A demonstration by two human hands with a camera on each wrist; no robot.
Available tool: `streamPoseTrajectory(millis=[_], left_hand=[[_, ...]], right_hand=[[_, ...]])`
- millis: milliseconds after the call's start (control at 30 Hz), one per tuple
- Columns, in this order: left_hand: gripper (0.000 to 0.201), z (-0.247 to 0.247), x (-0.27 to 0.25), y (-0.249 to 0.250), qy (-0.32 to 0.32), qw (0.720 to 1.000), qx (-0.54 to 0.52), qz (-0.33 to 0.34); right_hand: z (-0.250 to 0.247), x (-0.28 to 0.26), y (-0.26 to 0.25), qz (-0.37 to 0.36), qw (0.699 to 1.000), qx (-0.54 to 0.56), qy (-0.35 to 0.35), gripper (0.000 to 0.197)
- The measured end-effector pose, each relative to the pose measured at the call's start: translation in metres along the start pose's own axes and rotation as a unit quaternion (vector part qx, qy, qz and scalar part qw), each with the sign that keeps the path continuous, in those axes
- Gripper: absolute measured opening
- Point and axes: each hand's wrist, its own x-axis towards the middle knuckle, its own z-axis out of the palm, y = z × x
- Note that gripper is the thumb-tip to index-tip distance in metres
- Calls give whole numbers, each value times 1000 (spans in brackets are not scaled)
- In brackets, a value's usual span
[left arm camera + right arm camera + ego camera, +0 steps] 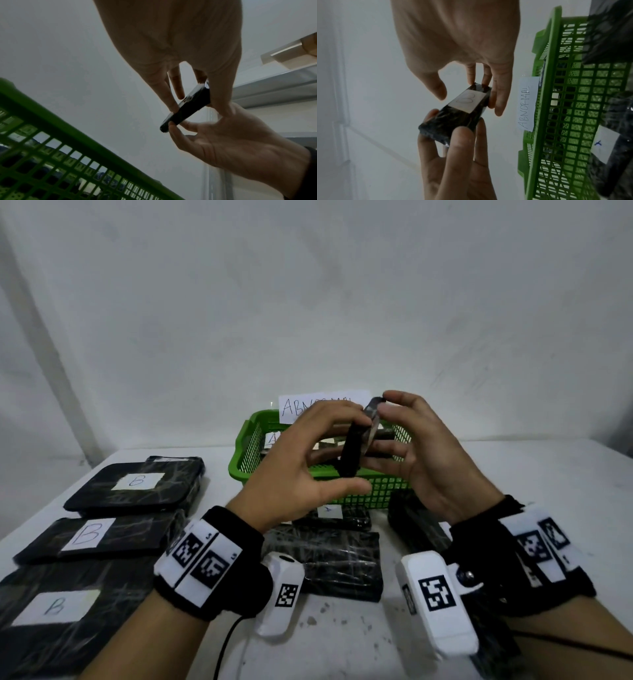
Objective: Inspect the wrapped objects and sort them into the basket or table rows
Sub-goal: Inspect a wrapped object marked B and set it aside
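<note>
A small black wrapped block (349, 460) is held in the air just in front of the green basket (246, 460). My left hand (359, 448) pinches its lower end between thumb and fingers. My right hand (380, 426) grips its upper end with thumb and fingertips. In the right wrist view the block (462, 112) shows a white label marked B, with the left hand's thumb (462, 136) pressed on its near end. The left wrist view shows the block (188, 106) edge-on between both hands.
Three flat black packages labelled B (137, 484) (89, 535) (54, 607) lie in a column on the left of the white table. More wrapped packages (329, 563) (418, 525) lie under my wrists. An ABNORMAL paper sign (526, 104) hangs on the basket, which holds wrapped items.
</note>
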Motion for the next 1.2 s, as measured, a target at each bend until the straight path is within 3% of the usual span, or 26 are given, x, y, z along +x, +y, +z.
streamPoseTrajectory(millis=[200, 333, 433, 533, 700, 800, 900, 1200], left_hand=[[25, 8, -2, -6, 11, 998, -38, -46], [37, 11, -1, -6, 8, 989, -83, -119], [40, 11, 0, -11, 21, 982, -40, -181], [39, 10, -1, -13, 0, 972, -64, -225], [39, 1, 0, -11, -28, 969, -84, -232], [43, -3, -2, -12, -49, 967, -85, -235], [42, -4, -4, -13, -64, 967, -72, -235], [40, -6, -3, -14, -36, 972, -38, -229]], right_hand=[[-1, 1, 6, -58, 994, -92, 29, 55], [-3, 1, 6, -94, 986, -131, 32, 54], [-4, 2, 7, -126, 979, -159, 25, 57], [-5, 1, 9, -128, 972, -194, 18, 61], [-3, 0, 8, -109, 976, -189, -1, 60], [-2, 0, 3, -89, 987, -136, -5, 43], [-3, -1, 1, -98, 983, -156, -2, 31], [0, -6, -6, -92, 980, -178, -10, 23]])
